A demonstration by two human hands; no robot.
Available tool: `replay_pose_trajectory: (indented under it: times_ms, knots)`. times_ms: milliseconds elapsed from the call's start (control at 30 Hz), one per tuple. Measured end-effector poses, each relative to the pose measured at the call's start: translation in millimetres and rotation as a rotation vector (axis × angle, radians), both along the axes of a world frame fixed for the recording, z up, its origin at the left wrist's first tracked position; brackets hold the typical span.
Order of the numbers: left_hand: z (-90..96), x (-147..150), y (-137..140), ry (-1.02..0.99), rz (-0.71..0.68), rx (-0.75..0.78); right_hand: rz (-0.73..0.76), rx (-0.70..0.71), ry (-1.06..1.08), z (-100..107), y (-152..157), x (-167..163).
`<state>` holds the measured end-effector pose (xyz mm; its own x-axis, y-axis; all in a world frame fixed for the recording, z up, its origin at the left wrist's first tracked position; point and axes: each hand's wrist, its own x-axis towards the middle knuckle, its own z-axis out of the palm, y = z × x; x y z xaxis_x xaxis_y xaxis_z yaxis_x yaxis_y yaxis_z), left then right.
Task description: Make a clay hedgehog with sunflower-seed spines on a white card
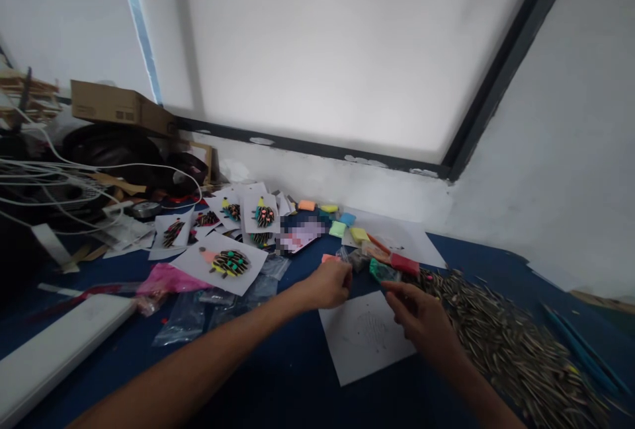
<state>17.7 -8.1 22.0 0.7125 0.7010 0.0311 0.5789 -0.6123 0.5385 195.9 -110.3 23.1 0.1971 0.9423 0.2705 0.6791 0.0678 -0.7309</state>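
Observation:
My left hand (331, 285) is closed above the top left corner of a white sheet (364, 343) with a striped, rounded pencil drawing. What its fingers hold, if anything, is hidden. Just behind it lie a pinkish-orange packet (329, 258) and some crumpled clear plastic. Over the sheet's right side, my right hand (421, 316) has its fingers apart. Its fingertips are close to a green packet in clear plastic (381, 272); contact is not clear. A red packet (405, 264) lies just beyond.
A heap of thin dark sticks (506, 336) covers the right side of the blue table. Finished hedgehog pictures (225, 262) lie left, near plastic bags (181, 320), a pink bag (171, 281) and a white box (64, 356). Colored packets (338, 229) and a phone (300, 237) lie behind.

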Motion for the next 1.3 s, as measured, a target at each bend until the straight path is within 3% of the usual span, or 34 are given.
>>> replay_pose_trajectory:
  times_ms: [433, 700, 900, 967, 1133, 1300]
  knots:
    - [1.2, 5.6, -9.2, 0.099, 0.071, -0.076, 0.093, -0.058, -0.048, -3.5, 1.4, -2.5]
    - [-2.3, -2.2, -4.7, 0.053, 0.136, -0.045, 0.074, 0.02, -0.208, 4.2, -2.3, -7.4]
    - [-5.1, -5.1, -10.0, 0.011, 0.128, 0.047, 0.114, 0.039, -0.313, -3.8, -5.9, -15.8]
    - [-6.7, -5.9, -11.7, -0.048, 0.047, 0.111, 0.12, 0.055, -0.355, -7.5, -6.9, -18.2]
    - [-24.2, -6.7, -7.6, -0.345, -0.365, 0.19, 0.151, 0.065, -0.465, -13.5, -8.2, -20.4]
    - [-40.3, -5.5, -2.2, -0.414, -0.377, 0.219, 0.165, 0.057, -0.59, -18.3, -8.4, -19.9]
